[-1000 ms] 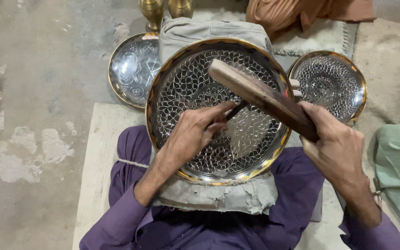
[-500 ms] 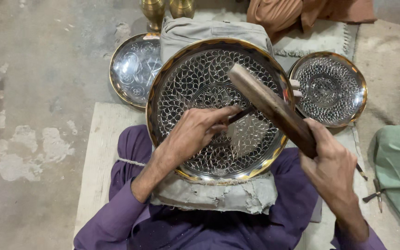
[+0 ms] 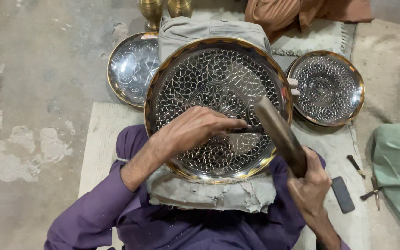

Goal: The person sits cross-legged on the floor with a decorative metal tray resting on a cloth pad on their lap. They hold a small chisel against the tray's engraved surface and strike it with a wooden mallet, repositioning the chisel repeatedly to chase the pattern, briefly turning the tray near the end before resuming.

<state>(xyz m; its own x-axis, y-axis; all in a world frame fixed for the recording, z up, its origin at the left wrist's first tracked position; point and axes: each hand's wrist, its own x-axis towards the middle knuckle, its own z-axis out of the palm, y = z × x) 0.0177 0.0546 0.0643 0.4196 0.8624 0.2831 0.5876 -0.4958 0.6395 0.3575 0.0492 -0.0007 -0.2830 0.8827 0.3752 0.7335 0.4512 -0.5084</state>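
We have the large round metal tray (image 3: 218,69) propped on a grey cloth pad (image 3: 209,196) in our lap, and its leaf-and-flower pattern already fills nearly the whole face, so little bare metal seems left to work. Our left hand (image 3: 195,132) lies at the tray's six o'clock, fingers pinched around a thin dark chisel (image 3: 241,130) pointing toward three o'clock; our right hand (image 3: 309,185), at four o'clock, is fisted round the wooden mallet (image 3: 278,132), whose head meets the chisel's end
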